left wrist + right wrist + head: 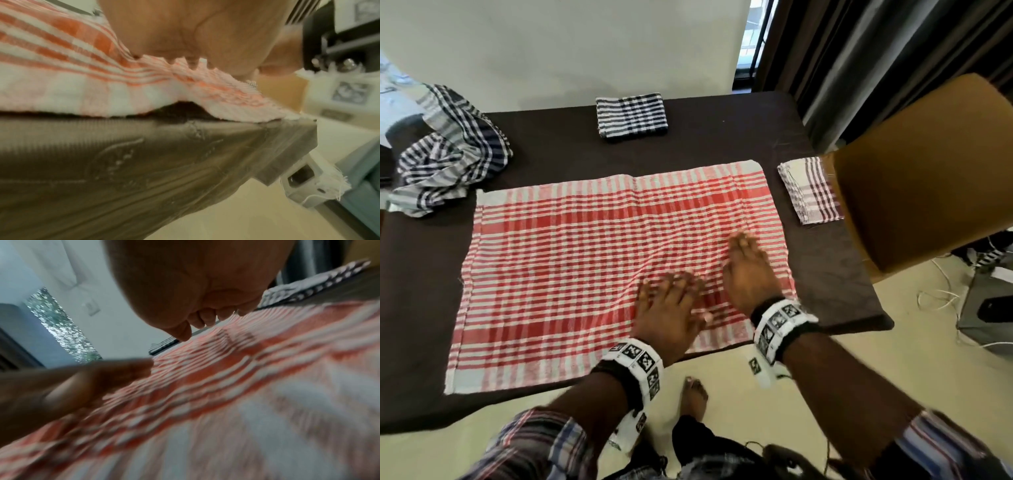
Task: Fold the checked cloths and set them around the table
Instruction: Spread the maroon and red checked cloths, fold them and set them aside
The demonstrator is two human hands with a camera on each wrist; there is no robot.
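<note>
A red-and-white checked cloth lies spread flat on the dark brown table. My left hand and right hand press flat on its near right part, fingers straight, side by side. In the left wrist view my palm bears down on the red cloth, which ripples at the table's near edge. In the right wrist view my right hand lies flat on the cloth. A folded black-and-white cloth sits at the far edge and a folded purple-and-white cloth at the right edge.
A crumpled black-and-white checked cloth lies heaped at the table's far left corner. A brown chair stands close against the right side. Cables and a grey box lie on the floor to the right. My foot is by the near edge.
</note>
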